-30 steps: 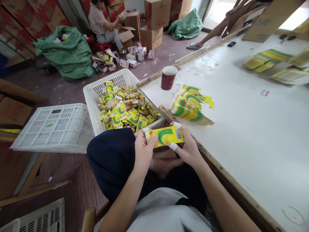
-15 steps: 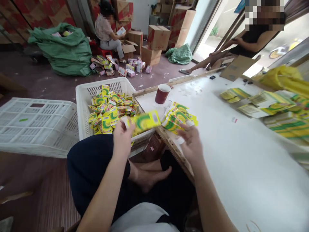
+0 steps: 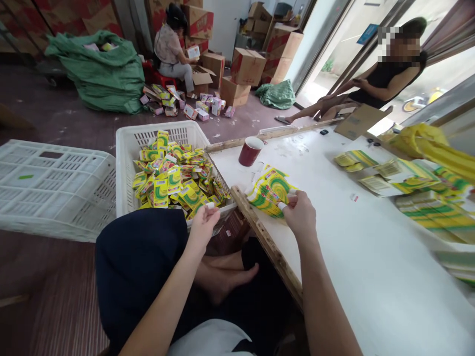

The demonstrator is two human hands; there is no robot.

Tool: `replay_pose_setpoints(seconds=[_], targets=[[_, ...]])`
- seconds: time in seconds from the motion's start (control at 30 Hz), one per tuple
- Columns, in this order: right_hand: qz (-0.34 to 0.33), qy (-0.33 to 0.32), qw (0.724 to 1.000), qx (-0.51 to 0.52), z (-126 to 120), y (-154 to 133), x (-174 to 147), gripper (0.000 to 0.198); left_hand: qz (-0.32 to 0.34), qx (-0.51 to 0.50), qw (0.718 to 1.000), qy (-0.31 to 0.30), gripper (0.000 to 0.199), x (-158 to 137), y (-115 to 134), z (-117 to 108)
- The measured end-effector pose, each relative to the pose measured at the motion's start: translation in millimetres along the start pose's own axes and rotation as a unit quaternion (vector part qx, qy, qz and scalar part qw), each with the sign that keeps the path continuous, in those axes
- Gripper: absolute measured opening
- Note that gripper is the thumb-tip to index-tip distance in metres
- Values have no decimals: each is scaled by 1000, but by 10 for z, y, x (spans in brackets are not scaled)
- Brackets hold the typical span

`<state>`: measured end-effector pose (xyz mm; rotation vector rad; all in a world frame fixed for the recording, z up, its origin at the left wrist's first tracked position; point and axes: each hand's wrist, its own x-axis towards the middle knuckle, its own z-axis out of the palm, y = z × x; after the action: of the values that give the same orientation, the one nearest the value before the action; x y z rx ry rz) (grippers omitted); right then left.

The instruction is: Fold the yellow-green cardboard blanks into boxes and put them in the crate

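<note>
My left hand hovers by the near right corner of a white plastic basket, fingers loosely bent and apart, with nothing visible in it. White wraps cover some fingertips on both hands. Inside the basket lie many small yellow-and-green packets, heaped loosely. On the white table, my right hand pinches the right edge of a fanned stack of flat yellow-and-green printed cards. Its thumb and finger are at the edge; whether they grip one card or several, I cannot tell.
A dark red mug stands behind the stack. More card stacks and a yellow bag are on the right of the table. An overturned white crate lies left. Two people sit farther back among cartons and green sacks.
The packet held in my left hand has left it, and that hand has moved right and down. My right hand has closed in on the card stack's edge.
</note>
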<state>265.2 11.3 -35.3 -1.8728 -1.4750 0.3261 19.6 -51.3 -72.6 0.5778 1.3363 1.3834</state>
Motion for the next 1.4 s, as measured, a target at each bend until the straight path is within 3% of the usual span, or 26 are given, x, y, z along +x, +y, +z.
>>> replay_pose_setpoints(seconds=[0.1,0.17,0.2,0.27,0.33,0.37,0.5,0.57,0.67,0.77,0.87,0.97,1.03,1.07,1.13,1.2,1.27,1.33,1.4], targets=[[-8,21,997,73,-30,-174,-195,42,6,-47,997,-65,50,-133,-6,116],[-29,-35,983,180,11,-348,-452,41,33,-128,985,-115,58,-223,34,224],[-36,-101,967,231,49,-442,-605,38,48,-164,976,-131,61,-267,67,278],[-40,-258,903,341,139,-617,-918,40,65,-209,967,-134,58,-341,151,365],[-24,-322,844,428,224,-741,-1178,41,74,-233,965,-100,54,-386,237,401],[-23,-331,832,445,260,-779,-1273,43,83,-244,964,-70,54,-396,269,397],[-37,-305,845,437,351,-783,-1393,44,103,-200,974,26,58,-384,248,280],[-27,-279,854,439,351,-736,-1342,37,103,-150,983,6,58,-386,174,201],[-33,-253,868,427,279,-654,-1228,20,110,-89,989,-36,42,-421,100,110],[-95,-214,907,351,154,-578,-1107,6,118,-34,992,-33,29,-462,171,54],[-216,-106,951,192,24,-514,-990,12,204,31,978,-16,35,-487,372,-14],[-350,-57,932,71,-58,-485,-937,27,295,173,939,-38,70,-506,575,-89],[-412,-91,904,62,-67,-490,-961,32,273,305,906,-111,82,-514,640,-105],[-425,-102,896,75,-59,-498,-987,32,238,360,889,-152,79,-516,645,-98],[-387,-80,910,124,-22,-517,-1048,27,176,430,863,-198,61,-520,607,-63],[-269,-35,941,202,33,-534,-1101,39,163,452,852,-208,49,-535,534,-15],[-131,-63,941,305,95,-550,-1138,57,183,451,848,-208,53,-567,455,30],[-25,-187,895,404,150,-565,-1161,57,203,452,838,-229,61,-611,389,63],[38,-320,823,467,192,-574,-1179,54,233,458,822,-246,62,-645,340,76]])
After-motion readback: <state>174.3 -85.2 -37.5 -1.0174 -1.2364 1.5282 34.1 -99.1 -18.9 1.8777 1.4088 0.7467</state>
